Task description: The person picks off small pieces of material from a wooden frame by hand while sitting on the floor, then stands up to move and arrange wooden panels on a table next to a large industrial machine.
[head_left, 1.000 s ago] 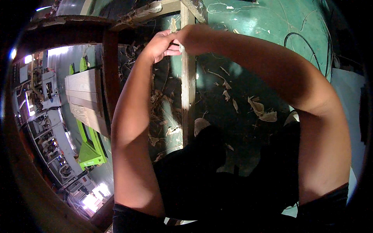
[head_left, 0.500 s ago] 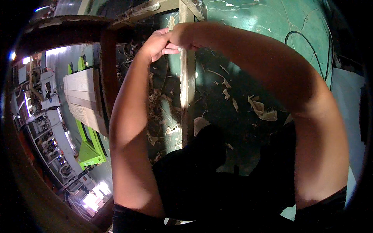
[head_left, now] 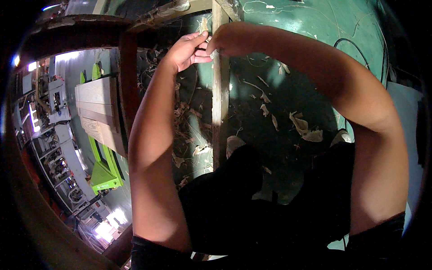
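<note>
Left hand [head_left: 185,51], upper centre of frame: thumb tip [head_left: 204,34] now exposed (previously overlapped by the right hand [head_left: 221,40]). Right forearm [head_left: 288,42]: positioned higher than before; pale scrap [head_left: 283,67] now visible beneath it.

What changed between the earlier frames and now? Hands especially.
The bare right hand shifted slightly right, opening a small gap to the thumb of the bare left hand; the two overlapped before. Can't tell if either grip let go of anything.

Unchanged: left hand beside the long, pale wooden bar, with the ragged, pale strip near its thumb; lime-green pallet jack in place.
</note>
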Motion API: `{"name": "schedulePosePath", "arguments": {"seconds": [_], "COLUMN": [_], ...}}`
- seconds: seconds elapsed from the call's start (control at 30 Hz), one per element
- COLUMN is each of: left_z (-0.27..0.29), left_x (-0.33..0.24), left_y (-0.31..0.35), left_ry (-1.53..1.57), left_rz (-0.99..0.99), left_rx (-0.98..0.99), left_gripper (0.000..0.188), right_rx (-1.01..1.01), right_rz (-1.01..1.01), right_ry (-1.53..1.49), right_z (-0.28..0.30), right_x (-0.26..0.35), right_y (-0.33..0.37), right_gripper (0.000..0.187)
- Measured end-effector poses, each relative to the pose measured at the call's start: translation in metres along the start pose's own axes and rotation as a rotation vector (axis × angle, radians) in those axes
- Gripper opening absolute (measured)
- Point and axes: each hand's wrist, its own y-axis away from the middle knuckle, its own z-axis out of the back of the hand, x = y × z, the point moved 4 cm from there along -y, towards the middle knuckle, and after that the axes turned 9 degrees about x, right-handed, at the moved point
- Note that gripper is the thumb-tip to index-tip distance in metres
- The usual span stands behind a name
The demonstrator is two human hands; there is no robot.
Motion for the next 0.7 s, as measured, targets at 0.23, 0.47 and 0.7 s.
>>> {"name": "schedulePosePath", "arguments": {"seconds": [0.23,0.47,0.7], "left_z": [0.000,0.004,0.006], "left_x": [0.000,0.002,0.004], "left_y": [0.002,-0.001,-0.002], "left_ry": [-0.002,-0.018,0.086], "left_rz": [-0.013,-0.002,-0.034], "left_rx": [0.004,0.004,0.041], "left_gripper": [0.036,0.039,0.039], "right_rx": [-0.063,-0.160,-0.365], "right_rz": [0.104,0.070,-0.035], "right_ry": [0.239,0.230,0.192], "right_z": [0.008,-0.002,-0.015], "right_x": [0.007,-0.003,0.002], "right_y": [-0.005,-0.022,-0.017], "right_gripper": [0.009,0.012,0.010]}}
